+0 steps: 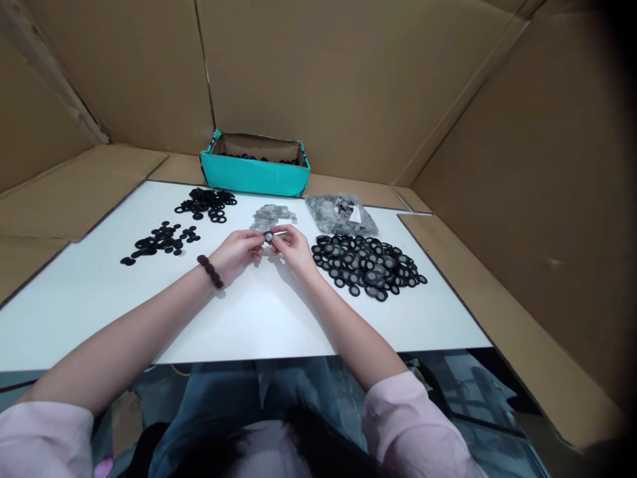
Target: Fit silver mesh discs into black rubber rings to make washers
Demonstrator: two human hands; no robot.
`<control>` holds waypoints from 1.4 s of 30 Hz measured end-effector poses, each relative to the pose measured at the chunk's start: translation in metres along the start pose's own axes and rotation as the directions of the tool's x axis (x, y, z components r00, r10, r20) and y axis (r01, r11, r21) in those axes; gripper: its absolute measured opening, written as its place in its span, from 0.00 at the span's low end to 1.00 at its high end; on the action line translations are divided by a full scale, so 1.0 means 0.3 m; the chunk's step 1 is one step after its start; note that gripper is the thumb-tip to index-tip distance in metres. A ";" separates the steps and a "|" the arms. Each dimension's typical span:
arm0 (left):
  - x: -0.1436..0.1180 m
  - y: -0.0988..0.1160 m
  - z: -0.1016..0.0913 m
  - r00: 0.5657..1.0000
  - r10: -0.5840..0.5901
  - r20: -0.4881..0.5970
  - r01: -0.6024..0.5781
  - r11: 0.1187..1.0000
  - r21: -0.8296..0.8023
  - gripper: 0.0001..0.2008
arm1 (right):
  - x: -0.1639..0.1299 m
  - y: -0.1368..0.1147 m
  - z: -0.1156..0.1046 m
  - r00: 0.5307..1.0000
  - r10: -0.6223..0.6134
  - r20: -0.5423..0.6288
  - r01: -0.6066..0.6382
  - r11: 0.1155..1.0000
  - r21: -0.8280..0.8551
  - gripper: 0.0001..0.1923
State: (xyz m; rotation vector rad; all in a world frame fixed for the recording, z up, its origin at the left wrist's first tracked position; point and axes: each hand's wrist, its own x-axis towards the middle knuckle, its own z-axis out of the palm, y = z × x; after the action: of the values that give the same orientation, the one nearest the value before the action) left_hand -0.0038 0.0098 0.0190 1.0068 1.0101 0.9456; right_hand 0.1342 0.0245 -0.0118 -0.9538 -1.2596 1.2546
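L→R on white surface: two loose piles of black rings at far left. Your left hand w/ bead bracelet and right hand meet at centre, fingertips together, pinched on one small ring w/ disc, held just above surface. Behind: grey mesh discs, teal box. Right: bag of discs, assembled pile. Risk, as judged: part is tiny, so a loose pinch could drop it among the piles; right wrist near assembled pile, a sweep could scatter it.
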 end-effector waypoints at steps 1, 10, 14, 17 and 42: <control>-0.001 0.001 0.001 1.000 -0.003 0.006 0.003 1.000 -0.011 0.02 | 0.000 0.002 0.000 1.000 0.002 0.002 -0.002 1.000 0.002 0.08; -0.001 -0.001 -0.003 0.997 -0.026 0.077 0.032 0.997 -0.072 0.04 | -0.009 0.001 -0.010 0.999 0.037 -0.002 -0.036 0.997 0.065 0.08; 0.000 -0.001 -0.002 0.992 0.118 0.041 -0.124 0.969 0.214 0.07 | -0.007 0.007 -0.004 0.997 -0.024 -0.074 0.022 0.999 -0.024 0.07; 0.004 -0.007 -0.002 0.983 0.181 0.016 -0.177 0.941 0.287 0.08 | -0.014 0.011 0.007 0.992 -0.121 -0.047 0.113 0.983 -0.143 0.09; 0.020 -0.033 -0.021 0.987 0.156 -0.026 -0.131 0.901 0.414 0.10 | -0.025 0.035 0.022 0.996 -0.033 0.087 0.043 0.991 -0.125 0.12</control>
State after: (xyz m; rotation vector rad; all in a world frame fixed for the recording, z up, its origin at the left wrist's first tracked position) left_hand -0.0069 0.0141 0.0068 1.4292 1.2284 0.9035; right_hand 0.1272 0.0176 -0.0223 -0.9708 -1.4312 1.2073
